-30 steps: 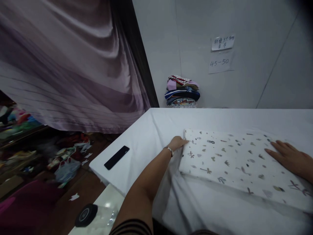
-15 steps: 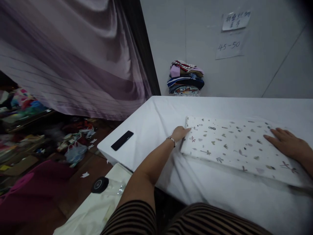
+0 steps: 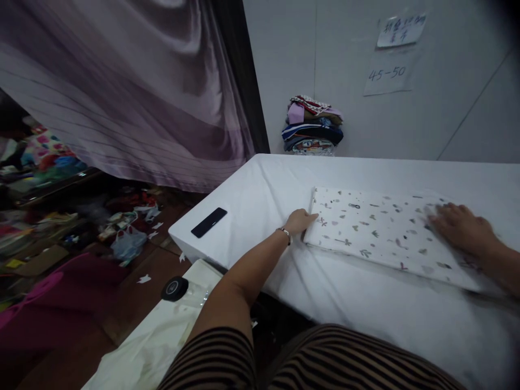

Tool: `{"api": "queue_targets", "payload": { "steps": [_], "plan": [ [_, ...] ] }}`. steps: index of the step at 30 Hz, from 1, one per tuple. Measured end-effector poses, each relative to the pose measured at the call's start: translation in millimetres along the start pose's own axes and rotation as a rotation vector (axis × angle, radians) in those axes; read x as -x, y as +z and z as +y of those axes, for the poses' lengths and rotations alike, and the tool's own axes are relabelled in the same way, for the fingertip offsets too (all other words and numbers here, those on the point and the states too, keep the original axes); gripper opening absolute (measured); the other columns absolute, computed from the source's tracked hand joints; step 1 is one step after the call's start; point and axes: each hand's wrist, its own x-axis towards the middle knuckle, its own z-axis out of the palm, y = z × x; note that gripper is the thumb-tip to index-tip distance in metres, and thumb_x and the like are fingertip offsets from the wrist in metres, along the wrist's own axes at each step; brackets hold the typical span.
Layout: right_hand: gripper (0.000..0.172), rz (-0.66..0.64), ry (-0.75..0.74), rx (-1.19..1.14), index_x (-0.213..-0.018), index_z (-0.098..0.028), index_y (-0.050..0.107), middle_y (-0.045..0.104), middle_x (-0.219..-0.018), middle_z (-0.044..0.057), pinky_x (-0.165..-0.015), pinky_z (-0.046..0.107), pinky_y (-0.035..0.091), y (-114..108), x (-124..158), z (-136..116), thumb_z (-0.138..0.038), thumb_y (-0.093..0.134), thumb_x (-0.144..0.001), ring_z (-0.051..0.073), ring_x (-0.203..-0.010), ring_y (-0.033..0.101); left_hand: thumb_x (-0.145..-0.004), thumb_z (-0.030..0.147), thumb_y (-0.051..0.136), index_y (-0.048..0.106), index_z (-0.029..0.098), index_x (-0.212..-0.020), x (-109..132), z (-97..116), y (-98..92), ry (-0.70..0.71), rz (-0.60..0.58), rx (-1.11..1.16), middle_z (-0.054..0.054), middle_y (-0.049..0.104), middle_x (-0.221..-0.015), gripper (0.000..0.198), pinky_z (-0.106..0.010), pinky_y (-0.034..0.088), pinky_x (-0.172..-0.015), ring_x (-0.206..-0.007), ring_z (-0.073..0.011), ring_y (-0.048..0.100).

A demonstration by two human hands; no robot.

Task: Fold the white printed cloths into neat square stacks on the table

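Note:
A white folded cloth (image 3: 385,227) printed with small plants and shapes lies flat on the white-covered table. My left hand (image 3: 299,221) grips its left edge, thumb on top and the other fingers mostly hidden at the side. Over the cloth's right part, my right hand (image 3: 461,227) lies palm down with fingers stretched out, slightly blurred, and covers some of the print. The cloth's far right end is partly hidden by my right forearm.
A black phone (image 3: 209,222) rests on the table's left side. Folded clothes (image 3: 312,127) are stacked beyond the far edge by the wall. Below left, a lower surface (image 3: 142,346) carries a black round object (image 3: 174,288). A purple curtain (image 3: 162,97) hangs at left above a cluttered floor.
My right hand has slid left across the cloth. My left hand stays at the left edge. The whole view has shifted slightly.

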Motion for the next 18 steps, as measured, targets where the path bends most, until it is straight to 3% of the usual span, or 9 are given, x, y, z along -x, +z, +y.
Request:
{"api": "queue_targets", "payload": {
  "steps": [3,5,7,10,14,18],
  "plan": [
    [0.043,-0.158,-0.091,-0.337,-0.125,-0.017,0.055,0.051,-0.131,0.015,-0.092,0.035,0.039,-10,36,-67,-0.040,0.044,-0.090,0.024,-0.117,0.048,-0.079,0.049,0.055,0.060,0.016,-0.074,16,-11,0.4,-0.055,-0.049,0.151,0.000,0.056,-0.051,0.034,-0.024,0.039,-0.052,-0.047,-0.0138,0.052],
    [0.040,-0.201,-0.248,-0.497,-0.119,-0.022,0.059,0.054,-0.129,0.009,-0.089,0.031,0.043,-10,59,-116,-0.045,0.046,-0.088,0.022,-0.114,0.051,-0.081,0.047,0.052,0.058,0.016,-0.068,27,-16,1.0,-0.080,-0.070,0.207,0.001,0.053,-0.047,0.034,-0.024,0.039,-0.050,-0.044,-0.0133,0.051],
    [0.041,-0.230,-0.406,-0.556,-0.116,-0.022,0.059,0.055,-0.127,0.008,-0.085,0.031,0.046,-5,74,-162,-0.047,0.047,-0.087,0.023,-0.112,0.051,-0.084,0.046,0.049,0.056,0.016,-0.065,37,-19,1.8,-0.091,-0.074,0.236,0.000,0.053,-0.046,0.035,-0.023,0.039,-0.048,-0.044,-0.0131,0.051],
    [0.037,-0.180,-0.654,-0.472,-0.114,-0.020,0.060,0.061,-0.114,0.009,-0.090,0.038,0.042,6,81,-220,-0.042,0.050,-0.086,0.025,-0.104,0.053,-0.086,0.041,0.045,0.054,0.016,-0.068,50,-19,2.4,-0.112,-0.063,0.297,0.000,0.054,-0.049,0.033,-0.022,0.039,-0.045,-0.044,-0.0128,0.053],
    [0.030,-0.169,-0.727,-0.273,-0.105,-0.018,0.063,0.062,-0.100,0.011,-0.083,0.036,0.041,16,76,-266,-0.035,0.056,-0.082,0.025,-0.093,0.054,-0.087,0.032,0.044,0.055,0.014,-0.078,61,-15,2.5,-0.131,-0.021,0.395,-0.002,0.061,-0.066,0.023,-0.020,0.039,-0.044,-0.044,-0.0095,0.054],
    [0.022,-0.226,-0.633,-0.317,-0.092,-0.019,0.065,0.060,-0.086,0.008,-0.071,0.029,0.040,17,73,-277,-0.034,0.051,-0.084,0.021,-0.084,0.055,-0.088,0.025,0.040,0.054,0.014,-0.096,66,-13,4.1,-0.125,0.007,0.477,-0.004,0.066,-0.081,0.020,-0.018,0.040,-0.046,-0.048,-0.0064,0.055]
  ]
}}
